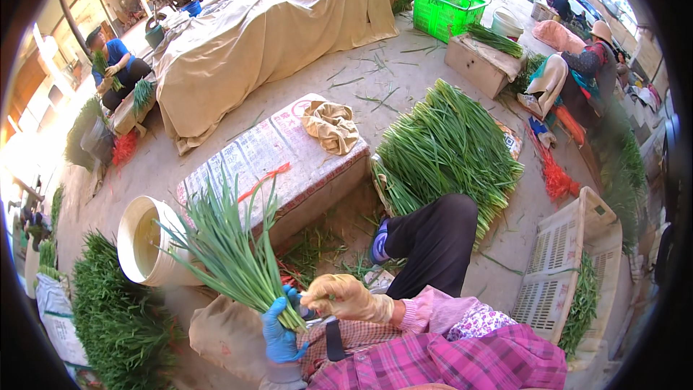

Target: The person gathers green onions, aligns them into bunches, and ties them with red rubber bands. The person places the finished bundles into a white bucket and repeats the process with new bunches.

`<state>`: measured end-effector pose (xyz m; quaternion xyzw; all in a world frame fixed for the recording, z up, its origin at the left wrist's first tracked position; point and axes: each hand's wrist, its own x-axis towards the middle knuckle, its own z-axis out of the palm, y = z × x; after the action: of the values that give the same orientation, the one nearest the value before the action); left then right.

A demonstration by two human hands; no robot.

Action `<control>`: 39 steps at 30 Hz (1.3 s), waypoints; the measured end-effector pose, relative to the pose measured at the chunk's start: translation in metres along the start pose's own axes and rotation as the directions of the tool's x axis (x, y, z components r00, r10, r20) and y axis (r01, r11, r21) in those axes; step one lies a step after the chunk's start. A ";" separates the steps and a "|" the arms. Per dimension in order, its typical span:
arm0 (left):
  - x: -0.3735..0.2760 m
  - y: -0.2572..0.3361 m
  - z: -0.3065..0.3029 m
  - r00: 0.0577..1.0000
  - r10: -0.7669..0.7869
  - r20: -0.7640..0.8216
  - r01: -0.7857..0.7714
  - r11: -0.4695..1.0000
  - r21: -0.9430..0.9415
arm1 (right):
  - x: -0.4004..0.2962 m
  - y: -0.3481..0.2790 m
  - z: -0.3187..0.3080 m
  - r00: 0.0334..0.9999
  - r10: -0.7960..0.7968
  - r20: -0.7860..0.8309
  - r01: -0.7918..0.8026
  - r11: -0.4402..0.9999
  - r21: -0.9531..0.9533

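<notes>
My left hand (280,333), in a blue rubber glove, grips a bunch of long green garlic chives (246,265) near its pale cut ends. The leaves fan out up and to the left. Just right of those ends is my right hand (349,299), in a tan rubber glove with curled fingers. A speck of green shows at its fingertips; whether it pinches anything is unclear. Beyond the bunch stands a low bench covered in a printed sack (243,154). On it lie a red tie strip (265,181) and a crumpled tan cloth (331,125).
A big heap of chives (444,146) lies beyond my bent knee (444,227). At left are a white bucket (127,244) with liquid and more greens (113,309). A plastic crate (547,271) stands at right. Two people (116,59) (587,65) sit farther off.
</notes>
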<state>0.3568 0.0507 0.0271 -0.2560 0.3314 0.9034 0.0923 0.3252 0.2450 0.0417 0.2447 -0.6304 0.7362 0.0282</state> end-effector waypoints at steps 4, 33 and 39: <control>0.003 0.017 0.006 0.992 0.127 -0.013 -0.127 0.992 0.000 | 0.000 -0.017 -0.013 0.989 -0.011 -0.148 0.016 0.999 0.029; -0.030 0.045 -0.013 0.945 -0.320 -0.062 0.231 0.524 0.820 | 0.003 0.055 0.077 0.717 0.657 0.233 -0.470 0.209 0.857; -0.052 0.046 -0.012 0.859 -0.481 -0.176 0.490 0.668 0.561 | -0.007 0.039 0.097 0.777 0.552 0.304 -0.624 0.606 0.494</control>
<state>0.3907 0.0080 0.0718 -0.2994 0.5142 0.6963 0.4013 0.3487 0.1474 0.0114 0.0644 -0.4260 0.8408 -0.3279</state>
